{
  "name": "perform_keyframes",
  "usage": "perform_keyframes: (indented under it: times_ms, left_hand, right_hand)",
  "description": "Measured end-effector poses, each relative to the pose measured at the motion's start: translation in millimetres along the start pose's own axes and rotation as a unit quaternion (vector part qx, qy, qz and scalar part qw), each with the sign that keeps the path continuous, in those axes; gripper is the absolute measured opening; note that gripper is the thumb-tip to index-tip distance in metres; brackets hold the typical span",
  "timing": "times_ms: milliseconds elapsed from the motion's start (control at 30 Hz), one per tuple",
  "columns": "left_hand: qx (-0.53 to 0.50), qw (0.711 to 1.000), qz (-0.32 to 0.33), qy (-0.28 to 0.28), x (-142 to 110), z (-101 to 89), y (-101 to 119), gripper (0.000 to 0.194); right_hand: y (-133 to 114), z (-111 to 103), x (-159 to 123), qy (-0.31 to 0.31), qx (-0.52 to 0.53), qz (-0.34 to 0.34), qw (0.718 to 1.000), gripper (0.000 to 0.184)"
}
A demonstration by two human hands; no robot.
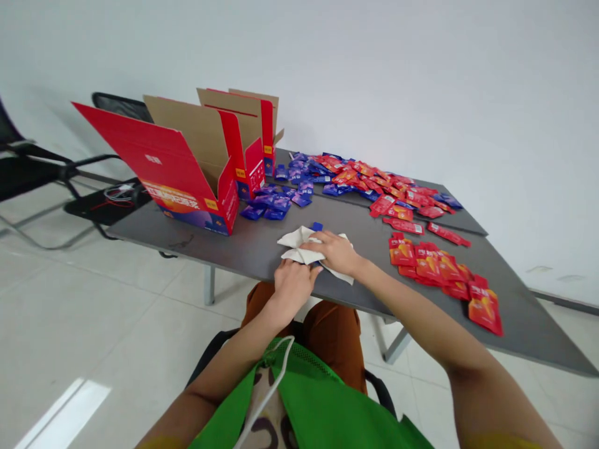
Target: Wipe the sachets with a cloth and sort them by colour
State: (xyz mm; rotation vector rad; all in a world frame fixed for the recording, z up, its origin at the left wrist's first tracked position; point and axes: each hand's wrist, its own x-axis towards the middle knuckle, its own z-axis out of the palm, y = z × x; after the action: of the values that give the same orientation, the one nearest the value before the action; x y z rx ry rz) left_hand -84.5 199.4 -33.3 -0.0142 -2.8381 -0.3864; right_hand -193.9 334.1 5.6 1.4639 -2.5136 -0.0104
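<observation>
A crumpled white cloth (296, 239) lies on the grey table (365, 234) near its front edge. My right hand (337, 252) is over the cloth, its fingers bent and gripping it. Under the cloth is a blue pouch (317, 226); only its blue tip and a small bit of blue by my left fingers show. My left hand (294, 284) is at the table's edge, just below the cloth, with curled fingers on the pouch's near side. Most of the pouch is hidden by the cloth and both hands.
Open red cartons (187, 187) stand at the left. Several blue-purple pouches (274, 202) lie beside them. A mixed heap of red and blue pouches (360, 178) spreads along the back. Red pouches (433, 262) overlap in a row at the right. Black chairs (100, 202) stand farther left.
</observation>
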Motion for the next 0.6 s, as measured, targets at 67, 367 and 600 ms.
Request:
perform_keyframes:
  times_ms: [67, 367, 600]
  left_hand:
    - [0.000, 1.000, 0.020, -0.007, -2.1, -5.7, -3.3, 0.045]
    - [0.057, 0.997, -0.042, 0.035, 25.5, 3.3, 23.0, 0.060]
    - [-0.008, 0.992, -0.099, 0.077, 53.6, 3.2, 5.3, 0.053]
  right_hand:
    - [-1.0, 9.9, -1.8, 0.007, 0.014, -0.019, 1.000, 0.047]
    - [61.4, 26.3, 14.6, 0.049, -0.030, 0.188, 0.980, 0.051]
    - [66.2, 21.3, -10.0, 0.192, 0.117, 0.205, 0.953, 0.044]
